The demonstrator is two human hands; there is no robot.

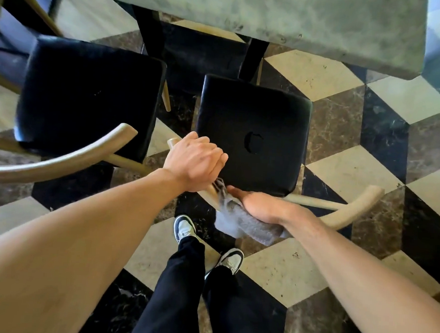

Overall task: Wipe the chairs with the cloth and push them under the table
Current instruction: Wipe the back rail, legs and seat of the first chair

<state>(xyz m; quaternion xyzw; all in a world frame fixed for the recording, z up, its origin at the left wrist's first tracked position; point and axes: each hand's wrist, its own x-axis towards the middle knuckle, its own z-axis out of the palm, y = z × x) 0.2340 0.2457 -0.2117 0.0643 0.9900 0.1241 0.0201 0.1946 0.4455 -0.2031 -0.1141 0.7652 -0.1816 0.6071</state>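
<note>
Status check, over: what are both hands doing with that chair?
Left hand gripping chair backrest. Right hand pressing cloth on the rail. Chair not yet under table; nothing blocking.

One head-worn wide-angle view looks steeply down, close over a black-cushioned chair (252, 132), the green table (299, 24) edge at top

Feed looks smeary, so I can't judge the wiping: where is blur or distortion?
Head view: the cloth under the right hand is motion-blurred; the left hand stays sharp; wide-angle bending curves the table edge; light is even, without harsh glare.
</note>
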